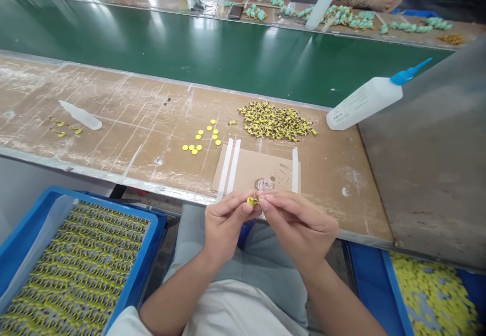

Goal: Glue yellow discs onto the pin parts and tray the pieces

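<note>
My left hand point(223, 227) pinches a small yellow disc point(250, 201) between thumb and forefinger, just in front of the table edge. Closed in a pinch against it, my right hand point(304, 224) grips a tiny yellow-and-dark piece point(256, 201) at the disc's side; the fingertips partly hide both. Just beyond the hands lies a cardboard sheet point(252, 164) with white tape strips and a whitish glue-like blob point(265, 184). Several loose yellow discs point(199, 137) are left of it, and a pile of small yellow-and-dark pieces point(277, 122) sits behind it.
A white bottle with a blue nozzle point(366, 102) leans against the metal panel point(429, 164) at right. Blue trays hold rows of yellow pieces point(79, 265) and yellow discs point(436, 295). A small tube point(81, 115) lies left. Across the green belt point(212, 52), other people's hands work.
</note>
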`<action>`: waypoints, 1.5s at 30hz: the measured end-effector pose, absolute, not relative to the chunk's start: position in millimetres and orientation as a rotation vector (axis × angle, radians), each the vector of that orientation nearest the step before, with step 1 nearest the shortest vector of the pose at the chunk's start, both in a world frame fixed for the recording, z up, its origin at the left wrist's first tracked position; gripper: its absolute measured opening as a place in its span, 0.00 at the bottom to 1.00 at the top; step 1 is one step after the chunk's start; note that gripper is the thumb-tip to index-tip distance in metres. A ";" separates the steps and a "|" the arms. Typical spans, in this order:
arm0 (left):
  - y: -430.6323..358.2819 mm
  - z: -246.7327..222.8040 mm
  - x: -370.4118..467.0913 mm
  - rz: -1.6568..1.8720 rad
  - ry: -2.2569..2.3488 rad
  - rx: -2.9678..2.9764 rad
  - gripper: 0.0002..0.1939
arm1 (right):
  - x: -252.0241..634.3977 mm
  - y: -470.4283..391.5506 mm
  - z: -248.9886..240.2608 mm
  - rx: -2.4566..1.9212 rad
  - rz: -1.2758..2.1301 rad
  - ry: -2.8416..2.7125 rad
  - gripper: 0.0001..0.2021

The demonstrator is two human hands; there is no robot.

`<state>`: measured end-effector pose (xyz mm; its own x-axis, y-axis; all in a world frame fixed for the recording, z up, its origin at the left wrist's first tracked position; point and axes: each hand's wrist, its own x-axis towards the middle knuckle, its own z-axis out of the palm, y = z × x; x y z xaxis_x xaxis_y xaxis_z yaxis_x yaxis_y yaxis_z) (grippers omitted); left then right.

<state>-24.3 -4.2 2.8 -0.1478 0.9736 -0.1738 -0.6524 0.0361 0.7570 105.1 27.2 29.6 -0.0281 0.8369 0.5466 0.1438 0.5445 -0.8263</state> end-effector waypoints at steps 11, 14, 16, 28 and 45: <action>-5.3 7.9 -29.0 1.549 0.920 0.649 0.09 | 109.0 30.9 36.8 -0.898 0.769 -1.537 0.12; -5.3 7.7 -28.7 1.548 0.917 0.615 0.09 | 109.5 32.2 37.2 -0.897 0.775 -1.556 0.12; -5.2 6.9 -28.5 1.553 0.924 0.599 0.09 | 109.3 33.4 37.8 -0.880 0.777 -1.568 0.12; -3.6 3.1 -32.4 1.545 0.896 0.648 0.08 | 114.0 38.5 44.4 -0.858 1.049 -1.502 0.12; 5.4 5.9 -39.6 1.799 0.743 1.047 0.38 | 118.9 40.0 42.0 -0.587 1.598 -1.302 0.10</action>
